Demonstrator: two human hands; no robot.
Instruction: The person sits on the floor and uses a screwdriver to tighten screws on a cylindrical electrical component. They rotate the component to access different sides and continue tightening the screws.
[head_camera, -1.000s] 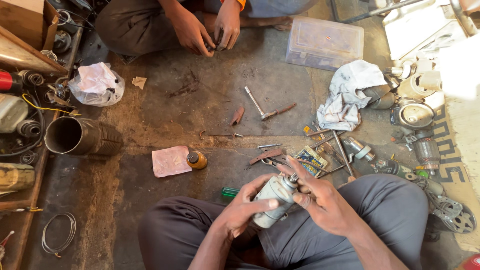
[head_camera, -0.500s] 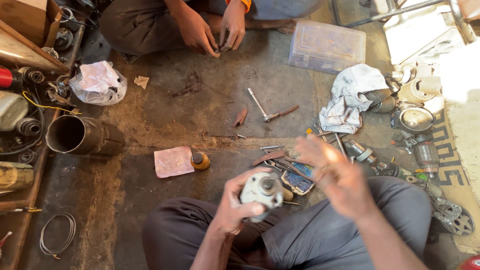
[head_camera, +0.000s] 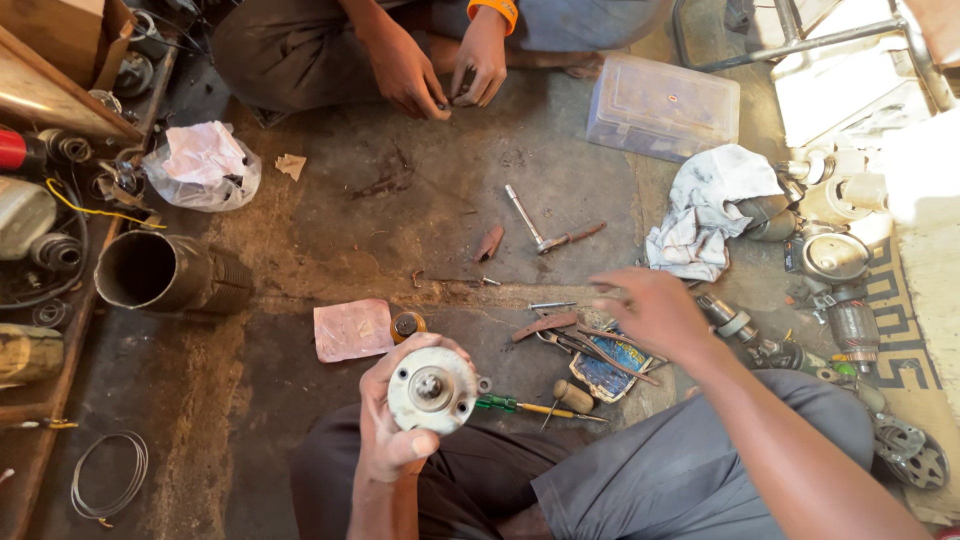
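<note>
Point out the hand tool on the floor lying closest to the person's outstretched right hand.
The pliers, directly under the right hand. The green screwdriver lies nearer the knees; the T-wrench lies farther up the floor.

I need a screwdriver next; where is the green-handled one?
In the head view, the green-handled screwdriver lies on the floor just right of the round metal part in the left hand.

Left hand (head_camera: 385, 440) grips a round metal motor housing (head_camera: 432, 390); right hand (head_camera: 650, 310) hovers over pliers (head_camera: 575, 345).
</note>
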